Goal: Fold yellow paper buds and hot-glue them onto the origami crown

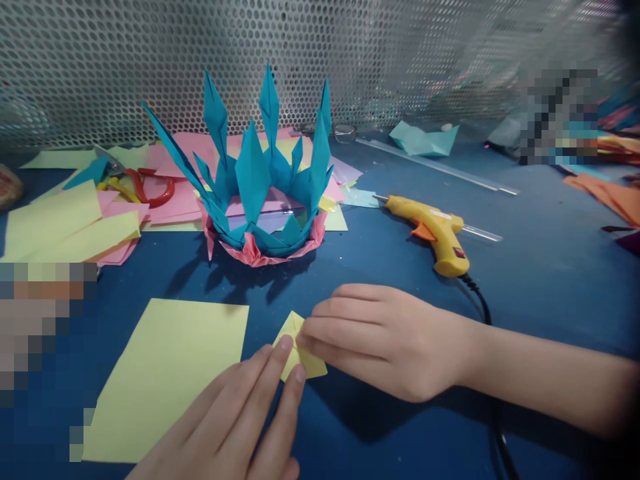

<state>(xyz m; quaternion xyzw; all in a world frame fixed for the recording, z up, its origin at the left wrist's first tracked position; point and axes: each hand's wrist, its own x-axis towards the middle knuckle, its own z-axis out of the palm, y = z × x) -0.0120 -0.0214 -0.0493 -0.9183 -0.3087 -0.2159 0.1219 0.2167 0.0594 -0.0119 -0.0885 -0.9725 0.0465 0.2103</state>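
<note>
A small folded yellow paper piece (296,337) lies on the blue table (540,273) near the front. My left hand (235,420) comes in from below, its fingers stretched out, two fingertips pressing the piece's left side. My right hand (385,340) reaches in from the right, fingers held together and flat, their tips pressing the piece's right edge. A large yellow paper sheet (165,377) lies flat just left of both hands, partly under my left hand.
A teal paper crown with a pink base (265,180) stands behind the hands. A yellow glue gun (435,230) lies to its right, its black cord running past my right wrist. Red-handled scissors (150,190) and loose pink and yellow sheets (65,223) lie at left. Perforated metal wall behind.
</note>
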